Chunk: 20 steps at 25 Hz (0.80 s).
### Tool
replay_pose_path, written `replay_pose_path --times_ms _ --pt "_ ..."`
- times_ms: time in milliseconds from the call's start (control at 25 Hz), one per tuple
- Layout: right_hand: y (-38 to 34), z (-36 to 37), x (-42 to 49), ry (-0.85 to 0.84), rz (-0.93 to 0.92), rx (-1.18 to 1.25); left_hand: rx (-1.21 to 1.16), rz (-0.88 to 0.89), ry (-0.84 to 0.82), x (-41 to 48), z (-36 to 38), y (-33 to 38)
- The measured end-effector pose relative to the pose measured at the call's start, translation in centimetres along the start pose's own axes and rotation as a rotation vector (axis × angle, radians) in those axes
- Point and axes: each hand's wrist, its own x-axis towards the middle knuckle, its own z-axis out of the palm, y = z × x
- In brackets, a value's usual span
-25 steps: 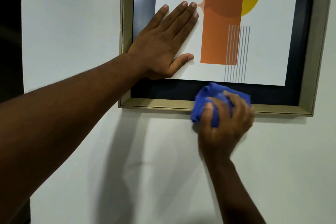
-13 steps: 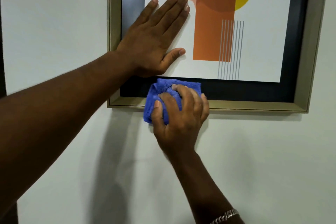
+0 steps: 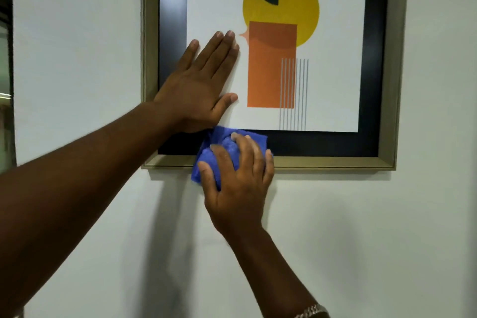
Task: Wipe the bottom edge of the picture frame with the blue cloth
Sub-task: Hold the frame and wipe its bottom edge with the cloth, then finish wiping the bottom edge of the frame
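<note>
Plain white wall [image 3: 77,59] with the picture frame [image 3: 335,162] hung on it. Left hand [image 3: 196,90] is spread flat on the print, bracing it. Right hand [image 3: 237,183] has the blue cloth [image 3: 222,139] bunched in its fingers, pressed on the bottom edge near the left corner. I'd guess the long stretch to the right isn't finished.

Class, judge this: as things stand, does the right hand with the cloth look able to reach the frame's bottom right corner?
Probably yes. The right hand presses the blue cloth on the bottom edge, and nothing sits between it and that corner.
</note>
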Motion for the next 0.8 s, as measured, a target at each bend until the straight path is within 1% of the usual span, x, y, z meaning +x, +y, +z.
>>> replay_pose_path --times_ms 120,200,280,360,440,520,640,720,800 --pt "3.7 -3.2 0.0 -0.077 -0.064 -0.006 -0.196 -0.125 -0.013 -3.4 0.2 3.2" --pt "5.7 -5.5 0.4 -0.171 -0.039 0.181 -0.318 -0.221 0.028 -6.9 1.0 6.7" --pt "6.7 -6.7 0.9 -0.271 -0.016 0.378 -0.387 -0.307 0.07 -9.5 1.8 10.2" --pt "7.3 -7.7 1.4 -0.314 -0.019 0.431 -0.48 -0.398 0.098 -10.2 2.4 13.1" --pt "8.0 -8.4 1.4 -0.281 -0.046 0.435 -0.584 -0.482 0.132 -10.0 2.4 15.0" --pt "8.9 -8.9 0.8 -0.228 -0.02 0.432 -0.643 -0.497 0.176 -9.8 2.0 16.3" --pt "10.5 -10.6 -1.2 -0.179 0.13 0.492 -0.759 -0.47 0.271 -10.5 1.6 19.7" --pt "12.0 -12.5 -3.3 -0.172 0.231 0.554 -0.916 -0.525 0.332 -11.2 1.2 22.8" --pt "13.5 -14.6 -5.6 -0.15 0.346 0.641 -1.039 -0.596 0.358 -11.9 1.0 25.8"
